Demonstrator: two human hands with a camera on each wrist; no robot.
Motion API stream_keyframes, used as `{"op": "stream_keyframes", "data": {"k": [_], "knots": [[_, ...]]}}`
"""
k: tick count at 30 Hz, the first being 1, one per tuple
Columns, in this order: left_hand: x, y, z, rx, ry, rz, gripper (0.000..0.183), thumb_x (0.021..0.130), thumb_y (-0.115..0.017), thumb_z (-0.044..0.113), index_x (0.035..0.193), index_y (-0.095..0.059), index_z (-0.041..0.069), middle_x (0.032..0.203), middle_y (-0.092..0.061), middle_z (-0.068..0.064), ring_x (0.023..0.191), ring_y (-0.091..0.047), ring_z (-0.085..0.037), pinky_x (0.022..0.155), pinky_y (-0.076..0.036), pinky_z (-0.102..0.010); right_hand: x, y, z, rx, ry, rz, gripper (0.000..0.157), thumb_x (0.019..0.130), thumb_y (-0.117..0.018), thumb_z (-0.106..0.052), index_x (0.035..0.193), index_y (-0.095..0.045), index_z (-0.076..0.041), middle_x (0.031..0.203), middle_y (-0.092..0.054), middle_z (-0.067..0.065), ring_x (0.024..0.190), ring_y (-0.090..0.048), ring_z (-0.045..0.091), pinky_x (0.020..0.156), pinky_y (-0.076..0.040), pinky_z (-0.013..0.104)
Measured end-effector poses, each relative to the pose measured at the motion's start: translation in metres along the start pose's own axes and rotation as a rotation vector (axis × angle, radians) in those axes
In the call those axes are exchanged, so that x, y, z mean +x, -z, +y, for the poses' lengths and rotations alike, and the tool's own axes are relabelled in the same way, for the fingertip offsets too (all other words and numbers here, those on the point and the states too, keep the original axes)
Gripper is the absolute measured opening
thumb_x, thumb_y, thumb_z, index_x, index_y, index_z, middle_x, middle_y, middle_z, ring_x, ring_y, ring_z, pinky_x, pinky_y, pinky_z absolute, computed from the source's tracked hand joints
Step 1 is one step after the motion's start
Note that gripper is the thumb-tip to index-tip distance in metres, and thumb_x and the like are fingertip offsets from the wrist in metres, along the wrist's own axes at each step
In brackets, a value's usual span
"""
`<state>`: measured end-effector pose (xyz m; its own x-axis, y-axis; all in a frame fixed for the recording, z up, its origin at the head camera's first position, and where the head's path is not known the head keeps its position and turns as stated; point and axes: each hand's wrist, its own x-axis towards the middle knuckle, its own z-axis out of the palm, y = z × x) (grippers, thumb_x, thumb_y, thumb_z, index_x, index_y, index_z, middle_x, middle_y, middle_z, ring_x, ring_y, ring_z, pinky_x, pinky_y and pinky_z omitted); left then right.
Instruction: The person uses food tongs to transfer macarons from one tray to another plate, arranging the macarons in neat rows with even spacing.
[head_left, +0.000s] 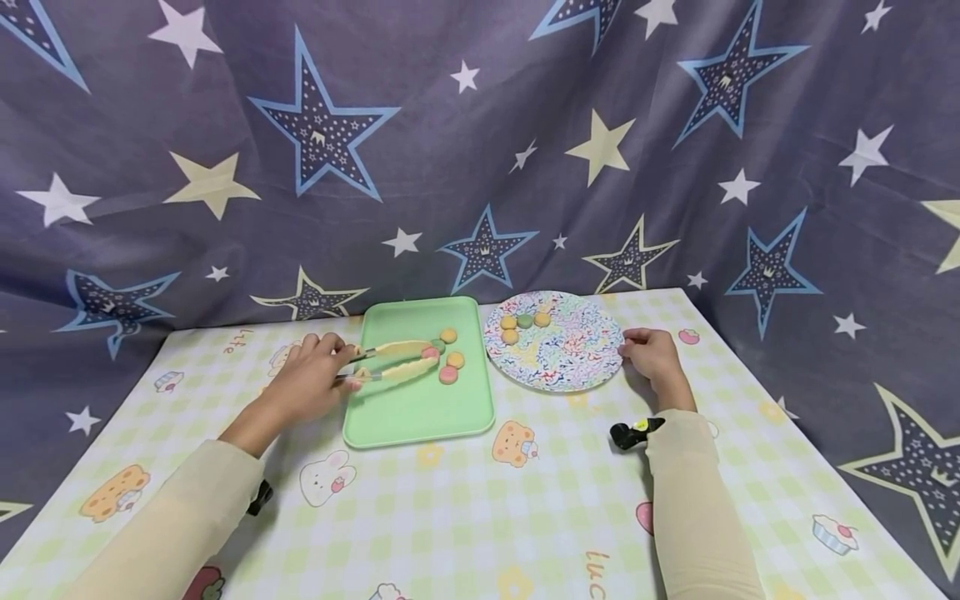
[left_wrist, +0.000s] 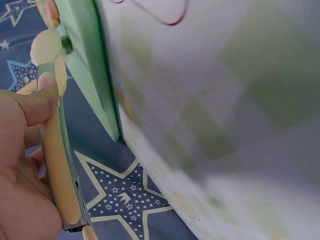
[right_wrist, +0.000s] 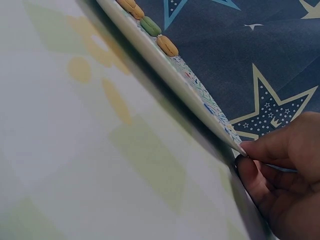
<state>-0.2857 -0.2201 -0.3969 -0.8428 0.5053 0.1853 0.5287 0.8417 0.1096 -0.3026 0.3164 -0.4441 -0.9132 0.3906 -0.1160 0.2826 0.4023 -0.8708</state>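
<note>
My left hand [head_left: 311, 379] grips a pair of tongs [head_left: 408, 369] with cream-coloured tips, reaching over the light green tray [head_left: 416, 421] from its left side. A pink macaron [head_left: 430, 353] lies between the tong tips, with a green macaron [head_left: 437, 345] right behind it. Nearby on the tray are two yellow macarons and another pink macaron [head_left: 448, 375]. In the left wrist view, my thumb presses along the tongs' handle [left_wrist: 62, 175]. My right hand [head_left: 651, 358] pinches the right rim of a round speckled plate [head_left: 570, 367]. Several macarons [right_wrist: 167, 45], yellow and green, sit on it.
The table [head_left: 450, 525] wears a green-and-white checked cloth with cartoon prints. Behind it hangs a dark curtain [head_left: 420, 150] with stars. Tray and plate stand side by side near the table's back edge. A black wrist camera [head_left: 636, 433] sits at the right sleeve.
</note>
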Motion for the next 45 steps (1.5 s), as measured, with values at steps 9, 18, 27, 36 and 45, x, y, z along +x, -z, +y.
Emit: {"op": "stream_keyframes", "data": {"k": [9, 18, 27, 36, 45], "knots": [[0.011, 0.007, 0.005, 0.013, -0.006, 0.002, 0.054, 0.097, -0.072, 0.032, 0.141, -0.061, 0.003, 0.123, -0.052, -0.014, 0.102, -0.039, -0.033, 0.081, -0.03, -0.046, 0.001, 0.001, 0.002, -0.002, 0.008, -0.009, 0.039, 0.098, -0.058, -0.003, 0.137, -0.06, 0.005, 0.127, -0.062, 0.022, 0.104, -0.061, 0.027, 0.086, -0.051, 0.034], [0.026, 0.012, 0.012, 0.03, -0.013, 0.007, 0.055, 0.097, -0.071, 0.033, 0.142, -0.06, 0.003, 0.128, -0.052, -0.016, 0.104, -0.038, -0.033, 0.086, -0.03, -0.049, 0.001, 0.0, 0.003, 0.005, 0.015, -0.017, 0.04, 0.098, -0.058, -0.002, 0.137, -0.06, 0.005, 0.126, -0.062, 0.021, 0.102, -0.062, 0.026, 0.083, -0.051, 0.031], [0.049, 0.011, 0.026, 0.051, 0.004, -0.028, 0.058, 0.098, -0.07, 0.036, 0.145, -0.058, 0.004, 0.13, -0.049, -0.014, 0.108, -0.038, -0.033, 0.089, -0.03, -0.049, 0.0, 0.002, 0.002, 0.006, 0.02, -0.021, 0.041, 0.097, -0.058, -0.001, 0.137, -0.06, 0.005, 0.124, -0.062, 0.02, 0.1, -0.062, 0.024, 0.079, -0.05, 0.028], [0.069, 0.006, 0.046, 0.05, -0.016, -0.028, 0.06, 0.098, -0.07, 0.037, 0.146, -0.057, 0.004, 0.133, -0.049, -0.015, 0.108, -0.038, -0.033, 0.09, -0.031, -0.048, 0.0, 0.002, 0.001, 0.004, 0.016, -0.015, 0.04, 0.097, -0.058, -0.002, 0.137, -0.06, 0.005, 0.124, -0.062, 0.021, 0.101, -0.062, 0.026, 0.082, -0.051, 0.032], [0.085, -0.004, 0.066, -0.038, -0.001, -0.064, 0.06, 0.101, -0.066, 0.038, 0.15, -0.053, 0.006, 0.135, -0.047, -0.012, 0.115, -0.037, -0.031, 0.098, -0.03, -0.051, -0.001, 0.001, 0.001, -0.012, 0.035, 0.005, 0.04, 0.097, -0.059, -0.002, 0.135, -0.061, 0.006, 0.122, -0.063, 0.021, 0.099, -0.061, 0.024, 0.078, -0.05, 0.028]]}}
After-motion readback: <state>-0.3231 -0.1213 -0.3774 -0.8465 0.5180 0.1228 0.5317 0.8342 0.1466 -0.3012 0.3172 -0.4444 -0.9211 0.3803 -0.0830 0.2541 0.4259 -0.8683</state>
